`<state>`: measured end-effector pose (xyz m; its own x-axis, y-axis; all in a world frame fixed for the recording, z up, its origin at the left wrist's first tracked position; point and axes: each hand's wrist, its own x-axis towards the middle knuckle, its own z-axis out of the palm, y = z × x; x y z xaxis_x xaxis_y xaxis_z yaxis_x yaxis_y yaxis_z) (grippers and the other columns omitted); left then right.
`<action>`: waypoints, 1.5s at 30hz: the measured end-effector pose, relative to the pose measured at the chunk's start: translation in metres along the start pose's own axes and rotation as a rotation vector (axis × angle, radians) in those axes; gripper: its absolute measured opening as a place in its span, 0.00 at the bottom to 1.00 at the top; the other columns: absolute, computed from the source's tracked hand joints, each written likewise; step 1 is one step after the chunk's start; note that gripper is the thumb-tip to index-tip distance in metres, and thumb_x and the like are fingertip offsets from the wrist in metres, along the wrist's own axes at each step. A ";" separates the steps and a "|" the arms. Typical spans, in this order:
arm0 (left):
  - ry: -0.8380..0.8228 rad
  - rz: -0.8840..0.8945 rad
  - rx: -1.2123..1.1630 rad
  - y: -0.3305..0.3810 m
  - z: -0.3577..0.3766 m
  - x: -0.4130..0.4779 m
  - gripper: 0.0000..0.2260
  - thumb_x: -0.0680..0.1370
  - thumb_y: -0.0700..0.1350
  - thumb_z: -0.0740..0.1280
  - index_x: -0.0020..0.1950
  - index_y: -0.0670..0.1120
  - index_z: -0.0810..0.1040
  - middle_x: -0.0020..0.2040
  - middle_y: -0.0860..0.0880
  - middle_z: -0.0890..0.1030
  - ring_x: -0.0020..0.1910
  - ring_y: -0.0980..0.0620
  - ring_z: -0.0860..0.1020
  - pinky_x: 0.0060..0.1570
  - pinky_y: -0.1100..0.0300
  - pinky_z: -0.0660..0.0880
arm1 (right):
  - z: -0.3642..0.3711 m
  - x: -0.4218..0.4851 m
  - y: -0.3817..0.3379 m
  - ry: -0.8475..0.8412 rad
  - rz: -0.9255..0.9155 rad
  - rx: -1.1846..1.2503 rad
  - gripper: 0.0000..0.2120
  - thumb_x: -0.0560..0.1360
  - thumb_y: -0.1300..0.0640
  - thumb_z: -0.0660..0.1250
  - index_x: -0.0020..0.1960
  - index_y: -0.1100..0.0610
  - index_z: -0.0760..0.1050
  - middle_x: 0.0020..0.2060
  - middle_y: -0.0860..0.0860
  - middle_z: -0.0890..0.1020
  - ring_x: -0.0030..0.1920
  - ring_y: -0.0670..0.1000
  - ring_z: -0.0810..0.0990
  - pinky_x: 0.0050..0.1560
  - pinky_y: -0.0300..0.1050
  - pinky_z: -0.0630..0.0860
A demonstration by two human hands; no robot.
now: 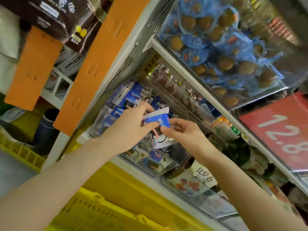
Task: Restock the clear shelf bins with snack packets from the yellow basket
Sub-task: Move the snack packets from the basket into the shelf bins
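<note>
My left hand (pixel 131 129) and my right hand (pixel 186 132) both pinch a small blue and white snack packet (pixel 157 120), held just in front of a clear shelf bin (pixel 100 125). That bin holds several matching blue packets (pixel 128 100). More blue and dark packets lie in a clear bin (pixel 170 167) below my hands. The yellow basket (pixel 93 212) sits at the bottom of the view, under my forearms; its contents are hidden.
Above right, a clear bin (pixel 276 95) is packed with blue-wrapped brown snacks. A red price sign (pixel 283 130) hangs at the right. Orange shelf panels (pixel 100 64) and dark snack bags (pixel 55 19) stand at the upper left. A second yellow crate (pixel 21 152) sits at the left.
</note>
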<state>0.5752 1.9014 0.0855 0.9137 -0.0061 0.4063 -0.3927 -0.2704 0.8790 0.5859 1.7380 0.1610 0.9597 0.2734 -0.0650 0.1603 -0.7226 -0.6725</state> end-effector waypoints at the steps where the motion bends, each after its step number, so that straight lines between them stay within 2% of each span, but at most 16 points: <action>1: -0.008 0.058 0.136 -0.003 0.000 0.000 0.13 0.76 0.51 0.66 0.59 0.51 0.70 0.45 0.57 0.77 0.39 0.59 0.76 0.41 0.64 0.74 | -0.006 0.003 0.003 0.057 0.013 -0.034 0.09 0.70 0.48 0.71 0.50 0.48 0.78 0.45 0.46 0.84 0.44 0.43 0.82 0.39 0.30 0.76; 4: -0.001 0.185 0.442 -0.017 -0.005 0.000 0.15 0.77 0.54 0.61 0.62 0.51 0.71 0.48 0.55 0.80 0.39 0.59 0.75 0.46 0.62 0.71 | -0.032 0.021 0.017 0.304 0.034 -0.194 0.13 0.71 0.47 0.70 0.52 0.52 0.76 0.45 0.47 0.82 0.45 0.45 0.80 0.39 0.33 0.74; 6: 0.001 0.230 0.566 -0.025 -0.008 -0.001 0.14 0.77 0.57 0.57 0.57 0.53 0.74 0.43 0.56 0.81 0.34 0.60 0.75 0.37 0.65 0.72 | -0.044 0.040 0.029 0.393 0.003 -0.389 0.12 0.73 0.49 0.69 0.50 0.57 0.77 0.45 0.52 0.82 0.46 0.52 0.80 0.45 0.43 0.76; 7: -0.001 0.267 0.611 -0.028 -0.008 -0.002 0.16 0.77 0.59 0.54 0.54 0.53 0.76 0.40 0.56 0.80 0.33 0.59 0.75 0.35 0.65 0.72 | -0.047 0.050 0.036 0.405 -0.009 -0.476 0.12 0.74 0.49 0.69 0.50 0.57 0.78 0.45 0.52 0.82 0.47 0.53 0.80 0.45 0.43 0.75; 11: 0.007 0.452 0.669 -0.035 -0.005 -0.004 0.23 0.77 0.63 0.47 0.40 0.54 0.78 0.32 0.57 0.79 0.33 0.58 0.74 0.39 0.60 0.72 | -0.047 0.086 0.052 0.358 -0.049 -0.687 0.15 0.74 0.51 0.70 0.58 0.56 0.78 0.48 0.51 0.81 0.44 0.49 0.77 0.36 0.33 0.69; 14: 0.024 0.538 0.705 -0.044 -0.005 -0.003 0.22 0.77 0.61 0.51 0.37 0.53 0.78 0.32 0.56 0.79 0.32 0.56 0.74 0.36 0.60 0.70 | -0.047 0.115 0.060 0.288 -0.014 -0.862 0.18 0.73 0.51 0.70 0.60 0.59 0.76 0.51 0.56 0.81 0.45 0.52 0.76 0.42 0.41 0.67; 19: 0.022 0.597 0.708 -0.047 -0.007 -0.003 0.21 0.78 0.60 0.54 0.36 0.51 0.78 0.31 0.55 0.78 0.32 0.54 0.73 0.36 0.60 0.68 | -0.045 0.147 0.063 0.146 0.050 -0.901 0.19 0.71 0.56 0.73 0.59 0.64 0.76 0.53 0.60 0.81 0.52 0.59 0.79 0.53 0.51 0.76; 22: 0.038 0.589 0.655 -0.048 -0.007 -0.002 0.13 0.74 0.53 0.67 0.32 0.48 0.77 0.29 0.51 0.76 0.30 0.49 0.74 0.34 0.61 0.65 | -0.043 0.154 0.064 0.087 -0.004 -0.900 0.16 0.70 0.59 0.74 0.52 0.68 0.76 0.45 0.63 0.79 0.48 0.63 0.78 0.44 0.48 0.71; 24: 0.067 0.596 0.637 -0.048 -0.007 -0.001 0.11 0.70 0.49 0.73 0.29 0.47 0.77 0.28 0.50 0.76 0.28 0.48 0.74 0.33 0.61 0.65 | -0.043 0.157 0.068 0.078 -0.006 -0.906 0.17 0.69 0.59 0.74 0.53 0.65 0.74 0.47 0.62 0.79 0.46 0.59 0.77 0.43 0.47 0.69; 26: 0.054 0.596 0.657 -0.047 -0.006 -0.001 0.11 0.68 0.48 0.74 0.29 0.47 0.77 0.27 0.50 0.75 0.28 0.49 0.73 0.32 0.61 0.66 | -0.045 0.159 0.070 0.084 0.001 -0.966 0.18 0.70 0.56 0.73 0.56 0.61 0.74 0.50 0.58 0.79 0.46 0.54 0.75 0.44 0.45 0.68; 30: 0.017 0.587 0.665 -0.047 -0.006 -0.002 0.11 0.71 0.50 0.71 0.31 0.48 0.77 0.28 0.51 0.76 0.28 0.49 0.73 0.33 0.61 0.66 | -0.046 0.154 0.066 0.120 0.014 -1.045 0.20 0.71 0.52 0.72 0.60 0.58 0.74 0.55 0.57 0.78 0.53 0.56 0.77 0.45 0.43 0.68; 33: 0.015 0.576 0.751 -0.046 -0.005 -0.005 0.18 0.78 0.57 0.58 0.34 0.50 0.78 0.29 0.54 0.77 0.30 0.54 0.72 0.36 0.62 0.63 | -0.041 0.136 0.056 0.145 -0.013 -1.033 0.19 0.73 0.50 0.69 0.61 0.58 0.74 0.54 0.56 0.79 0.51 0.56 0.78 0.46 0.45 0.72; 36: -0.024 0.517 0.770 -0.039 -0.006 -0.010 0.23 0.79 0.59 0.51 0.38 0.50 0.79 0.33 0.55 0.79 0.33 0.55 0.73 0.39 0.60 0.66 | -0.030 0.101 0.045 0.198 -0.080 -0.945 0.18 0.77 0.48 0.64 0.62 0.57 0.73 0.53 0.55 0.80 0.50 0.56 0.79 0.49 0.48 0.76; 41: -0.024 0.380 0.783 -0.030 0.003 -0.031 0.20 0.80 0.54 0.49 0.48 0.49 0.79 0.44 0.51 0.82 0.45 0.51 0.78 0.50 0.53 0.72 | 0.004 0.013 0.041 0.263 -0.250 -0.783 0.16 0.79 0.46 0.57 0.62 0.50 0.72 0.54 0.47 0.79 0.47 0.45 0.77 0.44 0.40 0.74; 43: -0.028 0.336 0.832 -0.026 0.008 -0.041 0.19 0.80 0.51 0.49 0.53 0.47 0.78 0.48 0.49 0.82 0.50 0.48 0.79 0.58 0.50 0.71 | 0.016 -0.017 0.047 0.204 -0.256 -0.771 0.19 0.79 0.44 0.53 0.67 0.49 0.68 0.60 0.47 0.77 0.51 0.46 0.78 0.48 0.42 0.74; 45: -0.038 0.306 0.865 -0.022 0.011 -0.049 0.17 0.80 0.49 0.52 0.58 0.44 0.77 0.53 0.45 0.80 0.56 0.45 0.78 0.66 0.48 0.64 | 0.025 -0.041 0.056 0.161 -0.289 -0.787 0.21 0.80 0.45 0.52 0.70 0.50 0.65 0.64 0.48 0.74 0.59 0.48 0.76 0.55 0.41 0.72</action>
<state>0.5396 1.8974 0.0437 0.7914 -0.2239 0.5688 -0.4170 -0.8781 0.2347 0.5501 1.7021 0.1074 0.8680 0.4644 0.1756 0.4605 -0.8853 0.0652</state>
